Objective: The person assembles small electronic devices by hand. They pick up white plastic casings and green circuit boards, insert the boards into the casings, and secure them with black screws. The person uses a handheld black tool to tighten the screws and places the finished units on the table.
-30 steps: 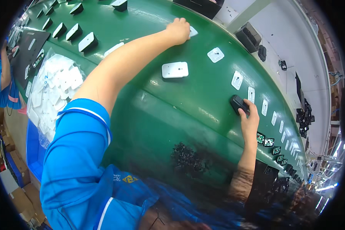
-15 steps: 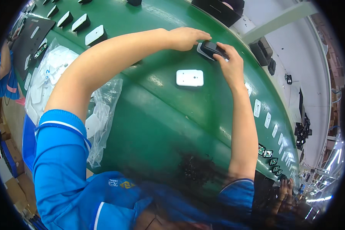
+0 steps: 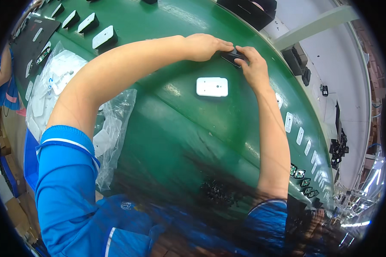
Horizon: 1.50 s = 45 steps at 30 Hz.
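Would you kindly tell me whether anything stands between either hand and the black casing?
Nothing visible does: the left hand and right hand are both at the black casing. The nearest white plate lies closer to the person, out of the way.

Smooth black plastic casing (image 3: 230,57), smooth white plastic plate (image 3: 212,87), glossy green tabletop (image 3: 167,124)

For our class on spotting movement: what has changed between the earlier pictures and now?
The right hand has carried the black case forward and leftward to the left hand; both are now at it. The white cover still lies flat on the green table.
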### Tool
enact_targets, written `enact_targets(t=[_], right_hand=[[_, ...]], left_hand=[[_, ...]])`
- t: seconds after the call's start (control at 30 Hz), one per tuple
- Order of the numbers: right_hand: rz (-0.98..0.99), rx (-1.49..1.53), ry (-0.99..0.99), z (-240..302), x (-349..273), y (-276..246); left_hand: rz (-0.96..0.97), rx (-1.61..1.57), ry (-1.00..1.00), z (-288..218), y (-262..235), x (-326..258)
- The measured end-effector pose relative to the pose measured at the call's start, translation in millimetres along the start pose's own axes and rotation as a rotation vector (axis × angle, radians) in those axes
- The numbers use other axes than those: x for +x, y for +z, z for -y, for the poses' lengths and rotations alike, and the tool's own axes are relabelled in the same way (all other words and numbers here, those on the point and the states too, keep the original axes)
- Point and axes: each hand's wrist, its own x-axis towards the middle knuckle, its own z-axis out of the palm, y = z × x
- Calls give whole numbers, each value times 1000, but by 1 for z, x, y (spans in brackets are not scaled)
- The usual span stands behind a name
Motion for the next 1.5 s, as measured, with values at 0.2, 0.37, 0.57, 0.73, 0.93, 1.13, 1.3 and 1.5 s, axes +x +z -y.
enact_targets(t=[0.2,0.37,0.57,0.73,0.93,1.13,1.3,1.5], right_hand=[[-104,-39,-25,0,-4,13],[-133,-54,12,15,5,27],[92,153,278,-2,40,9],[-114,39,423,7,43,6],[-456,172,131,74,-68,-77],[-608,-173,407,128,-251,-182],[-585,-290,770,78,-346,-196],[-301,-398,530,18,-325,-182]], left_hand=[[-162,50,205,11,15,8],[-138,104,104,17,5,-7],[-182,127,96,4,2,15],[-220,-27,11,47,7,44],[153,-555,-556,98,-20,40],[230,-545,-779,105,-48,21],[247,-476,-773,100,-38,39],[-369,218,-618,95,-62,28]])
